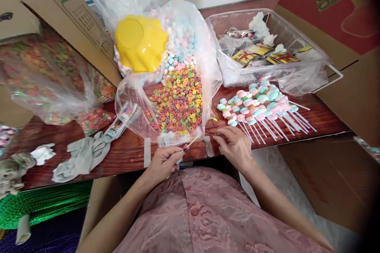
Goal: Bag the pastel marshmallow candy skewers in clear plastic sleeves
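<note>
My left hand [164, 161] is closed around a candy skewer; its thin white stick [193, 141] points up and to the right. Pastel candy shows just below those fingers, mostly covered by them. At the table edge, my right hand [236, 147] has its thumb and fingertips bent close together beside some thin brown strands [211, 131]; whatever they pinch is too small to make out. Ahead of both hands lies an open clear bag of colourful ring candies [181, 102]. To the right rests a pile of finished marshmallow skewers [258, 102], white sticks toward me.
A yellow scalloped bowl [141, 43] sits upside down on pastel marshmallows [181, 39]. Behind the skewers is a clear plastic bin [270, 67] with packets. Cardboard boxes [341, 55] flank the table. Grey gloves [84, 154] and bagged ring candies [56, 75] lie left.
</note>
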Available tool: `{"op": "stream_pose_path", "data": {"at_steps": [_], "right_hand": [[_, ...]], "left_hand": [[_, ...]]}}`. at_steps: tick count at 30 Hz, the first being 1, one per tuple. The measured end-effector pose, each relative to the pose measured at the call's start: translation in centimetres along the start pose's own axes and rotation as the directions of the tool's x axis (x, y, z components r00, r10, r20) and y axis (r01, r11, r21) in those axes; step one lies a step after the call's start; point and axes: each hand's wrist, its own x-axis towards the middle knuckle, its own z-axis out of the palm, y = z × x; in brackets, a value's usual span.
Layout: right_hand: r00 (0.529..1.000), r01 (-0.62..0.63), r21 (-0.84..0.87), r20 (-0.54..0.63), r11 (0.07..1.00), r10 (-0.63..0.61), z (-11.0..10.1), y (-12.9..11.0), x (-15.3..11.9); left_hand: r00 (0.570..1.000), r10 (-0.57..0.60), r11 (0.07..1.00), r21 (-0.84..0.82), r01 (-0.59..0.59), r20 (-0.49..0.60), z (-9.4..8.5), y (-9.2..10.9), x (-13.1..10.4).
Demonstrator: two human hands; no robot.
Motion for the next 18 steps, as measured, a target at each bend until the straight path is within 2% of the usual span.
{"op": "stream_pose_path", "data": {"at_steps": [2,4,9,11,13,15,18], "right_hand": [[0.996,0.073,-0.186,0.066,0.980,-0.062,0.8,0.7,0.5],[0.990,0.119,-0.283,0.112,0.952,-0.090,1.7,1.0,0.9],[0.990,0.097,-0.290,0.123,0.952,-0.063,2.6,1.7,1.3],[0.991,0.082,-0.217,0.124,0.973,-0.056,2.4,2.0,1.3],[0.997,0.028,-0.066,0.079,0.997,-0.023,1.7,2.2,1.3],[0.997,-0.057,0.125,-0.043,0.990,0.063,0.7,2.1,1.4],[0.949,-0.083,0.352,-0.258,0.932,0.182,-0.9,1.0,1.8]], "left_hand": [[0.997,-0.076,0.993,-0.095,0.073,-0.023,0.4,0.1,0.3],[0.995,-0.092,0.987,-0.135,0.086,-0.038,0.6,0.1,0.4],[0.991,-0.101,0.978,-0.190,0.084,-0.085,0.0,-0.5,0.1],[0.988,-0.116,0.973,-0.210,0.094,-0.098,-0.3,-0.7,0.0],[0.986,-0.127,0.970,-0.223,0.100,-0.109,-0.5,-0.7,0.0],[0.987,-0.117,0.969,-0.229,0.089,-0.111,-0.5,-0.5,0.2],[0.994,-0.066,0.971,-0.237,0.044,-0.087,-0.1,-0.2,0.7]]}}
